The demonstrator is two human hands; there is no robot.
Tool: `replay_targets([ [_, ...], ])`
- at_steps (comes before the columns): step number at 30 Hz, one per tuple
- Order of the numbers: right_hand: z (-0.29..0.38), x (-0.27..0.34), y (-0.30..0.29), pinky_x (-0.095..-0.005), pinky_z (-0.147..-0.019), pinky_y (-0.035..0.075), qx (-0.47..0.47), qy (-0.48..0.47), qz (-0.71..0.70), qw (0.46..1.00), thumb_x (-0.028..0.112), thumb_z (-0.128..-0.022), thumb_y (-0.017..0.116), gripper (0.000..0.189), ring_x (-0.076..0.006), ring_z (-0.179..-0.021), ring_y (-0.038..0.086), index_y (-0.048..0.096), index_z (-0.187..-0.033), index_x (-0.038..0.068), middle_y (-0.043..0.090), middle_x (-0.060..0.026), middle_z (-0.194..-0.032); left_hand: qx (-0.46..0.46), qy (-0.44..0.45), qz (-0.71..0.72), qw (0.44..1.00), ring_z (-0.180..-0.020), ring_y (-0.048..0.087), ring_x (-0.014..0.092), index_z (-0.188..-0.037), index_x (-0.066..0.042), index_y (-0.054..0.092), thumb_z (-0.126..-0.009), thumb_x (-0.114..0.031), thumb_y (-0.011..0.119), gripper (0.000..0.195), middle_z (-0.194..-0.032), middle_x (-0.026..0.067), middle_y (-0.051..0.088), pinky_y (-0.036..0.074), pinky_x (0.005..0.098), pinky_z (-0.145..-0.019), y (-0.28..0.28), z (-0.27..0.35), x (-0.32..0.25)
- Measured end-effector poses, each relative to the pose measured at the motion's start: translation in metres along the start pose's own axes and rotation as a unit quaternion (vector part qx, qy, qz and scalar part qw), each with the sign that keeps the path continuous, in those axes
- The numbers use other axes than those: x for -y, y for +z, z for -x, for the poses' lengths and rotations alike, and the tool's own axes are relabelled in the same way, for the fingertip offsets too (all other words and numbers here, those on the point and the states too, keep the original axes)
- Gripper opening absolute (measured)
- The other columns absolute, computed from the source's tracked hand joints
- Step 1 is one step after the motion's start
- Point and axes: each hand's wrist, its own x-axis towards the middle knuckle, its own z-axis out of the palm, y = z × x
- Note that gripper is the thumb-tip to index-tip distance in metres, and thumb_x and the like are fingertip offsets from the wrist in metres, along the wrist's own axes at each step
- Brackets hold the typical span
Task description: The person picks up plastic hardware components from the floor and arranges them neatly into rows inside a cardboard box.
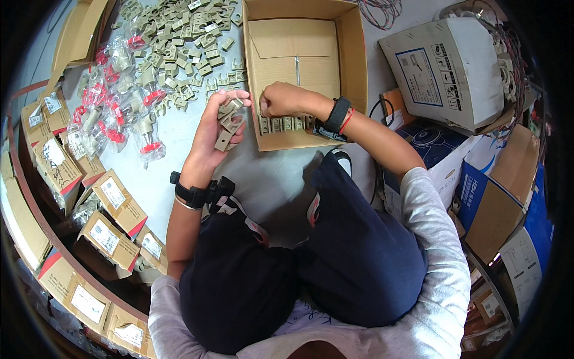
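My left hand (pixel 215 128) is curled around several beige plastic pipe clips (pixel 229 124), just left of an open cardboard box (pixel 352 54). Inside that box, against its near left corner, is my right hand (pixel 280 103), bent into a fist; its fingertips and anything between them are hidden. A row of similar pipe clips (pixel 287 124) lines the box's near wall, partly under my right wrist. Beyond my left hand, a large heap of loose pipe clips (pixel 179 40) covers the floor. A few clips stand side by side along the box's left wall.
Plastic-bagged valves with red handles (pixel 151 147) lie on the floor at left. Small cardboard boxes (pixel 112 195) fill the left side behind a curved brown edge. At right stand a white carton (pixel 426 76) and blue-and-white cartons (pixel 475 193). Coiled wires (pixel 381 11) lie behind the box.
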Motion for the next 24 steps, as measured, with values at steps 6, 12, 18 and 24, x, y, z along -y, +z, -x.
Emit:
replay_targets([
  [6,0.013,0.013,-0.022,-0.0406,-0.066,0.049,-0.141,0.002,0.054,0.989,0.020,-0.080,0.057,0.017,-0.0349,-0.069,0.061,0.065,-0.080,0.005,0.064,-0.0181,-0.073,0.015,0.002,0.003,1.000,-0.051,0.043,0.008,-0.109,-0.006,0.056,-0.097,-0.041,0.040,0.041,-0.094,-0.0003,0.060,0.032,0.0213,-0.041,0.001,0.001,-0.002],
  [12,0.047,0.060,-0.040,-0.0407,-0.067,0.049,-0.410,-0.072,-0.150,0.897,0.022,-0.084,0.059,0.020,-0.0314,-0.073,0.061,0.063,-0.090,0.004,0.062,-0.0163,-0.081,0.034,0.003,0.000,0.999,-0.051,0.044,0.007,-0.106,-0.008,0.057,-0.097,-0.045,0.038,0.043,-0.086,-0.0016,0.058,0.032,0.0210,-0.041,0.005,0.002,-0.001],
  [18,0.054,0.081,-0.031,-0.0331,-0.071,0.048,-0.287,-0.143,-0.178,0.930,0.027,-0.082,0.068,0.025,-0.0237,-0.079,0.058,0.066,-0.097,0.007,0.059,-0.0092,-0.091,0.046,-0.018,-0.031,0.998,-0.057,0.047,0.007,-0.106,-0.011,0.056,-0.098,-0.049,0.038,0.043,-0.070,-0.0027,0.051,0.033,0.0193,-0.045,0.010,0.008,0.002],
  [24,0.050,0.075,-0.022,-0.0290,-0.069,0.046,-0.270,-0.168,-0.287,0.904,0.023,-0.083,0.068,0.020,-0.0156,-0.077,0.054,0.068,-0.093,0.006,0.057,-0.0073,-0.089,0.051,-0.038,-0.025,0.998,-0.056,0.047,0.007,-0.103,-0.011,0.053,-0.097,-0.052,0.038,0.043,-0.069,-0.0019,0.051,0.033,0.0196,-0.044,0.010,0.011,0.002],
])
